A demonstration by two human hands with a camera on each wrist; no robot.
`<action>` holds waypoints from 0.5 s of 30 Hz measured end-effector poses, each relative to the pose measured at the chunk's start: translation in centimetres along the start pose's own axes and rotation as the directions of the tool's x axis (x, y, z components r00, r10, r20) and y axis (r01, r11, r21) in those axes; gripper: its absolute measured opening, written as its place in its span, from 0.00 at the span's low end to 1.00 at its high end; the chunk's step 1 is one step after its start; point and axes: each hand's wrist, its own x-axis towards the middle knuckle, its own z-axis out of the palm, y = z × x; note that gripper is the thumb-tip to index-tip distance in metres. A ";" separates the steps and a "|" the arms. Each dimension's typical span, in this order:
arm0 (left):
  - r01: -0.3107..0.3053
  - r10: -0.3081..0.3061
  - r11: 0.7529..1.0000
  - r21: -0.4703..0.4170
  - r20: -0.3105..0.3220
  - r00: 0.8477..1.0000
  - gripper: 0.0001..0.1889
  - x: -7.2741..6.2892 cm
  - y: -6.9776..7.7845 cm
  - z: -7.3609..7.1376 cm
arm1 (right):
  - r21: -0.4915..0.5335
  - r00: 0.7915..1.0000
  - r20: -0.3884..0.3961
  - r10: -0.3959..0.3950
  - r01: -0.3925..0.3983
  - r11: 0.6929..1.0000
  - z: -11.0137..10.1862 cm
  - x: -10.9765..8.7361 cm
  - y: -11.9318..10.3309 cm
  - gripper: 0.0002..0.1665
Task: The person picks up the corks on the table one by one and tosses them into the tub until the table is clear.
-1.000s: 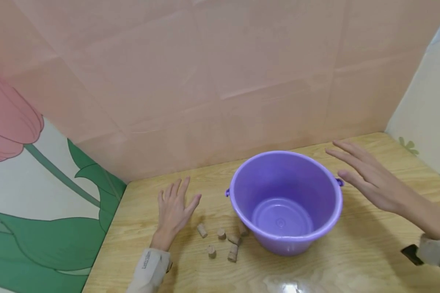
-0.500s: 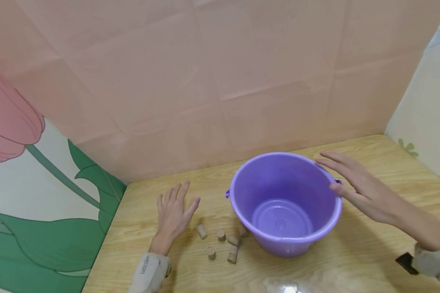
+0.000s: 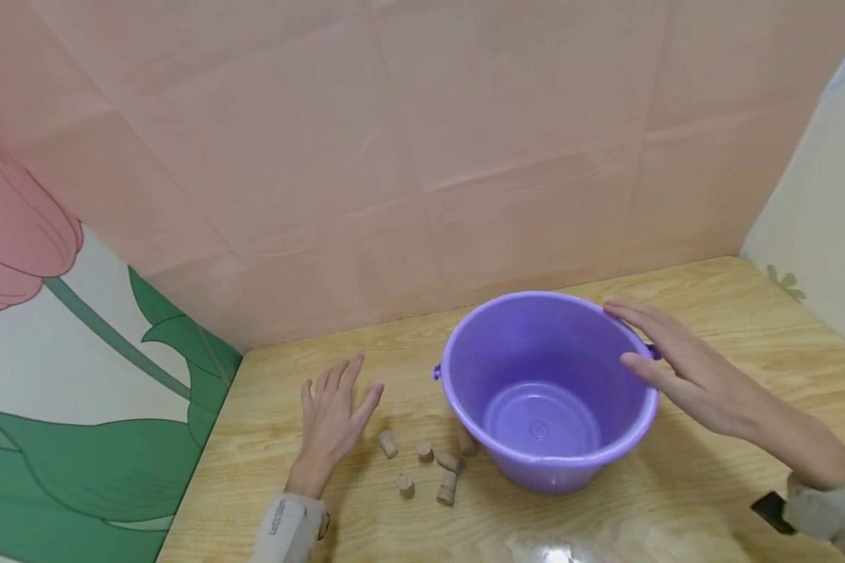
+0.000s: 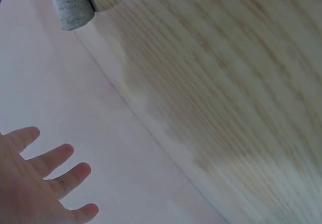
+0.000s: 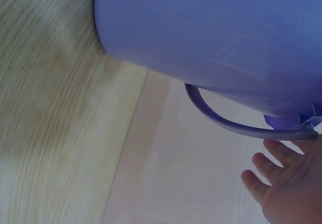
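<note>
A purple plastic bucket (image 3: 545,457) stands upright on the table with nothing inside it. My right hand (image 3: 697,375) is at the bucket's right rim, thumb apart from the other fingers, fingertips overlapping the rim. Whether they press on it I cannot tell. In the right wrist view, the straight fingers lie by the bucket's handle (image 5: 236,126), which hangs down along the outer wall. My left hand (image 3: 332,418) hovers over the table with fingers spread, holding nothing. To its right lie several corks, among them one cork (image 3: 388,444) near the thumb and another cork (image 3: 447,488) close to the bucket.
The wood-grain table (image 3: 267,469) meets a pink-covered wall (image 3: 394,195) at the back. A panel with painted tulip leaves (image 3: 98,469) borders the left side. A pale wall (image 3: 831,258) stands on the right. One cork is partly hidden by the bucket.
My right hand has moved left and slightly down, from beside the bucket to its rim. The left hand, corks and bucket have stayed nearly where they were.
</note>
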 end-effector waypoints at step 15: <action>0.024 -0.022 0.999 -0.029 0.074 0.997 0.33 -0.9 -0.1 0.2 | 0.075 0.999 -0.038 0.004 -0.001 0.997 0.9 -0.2 0.7 0.37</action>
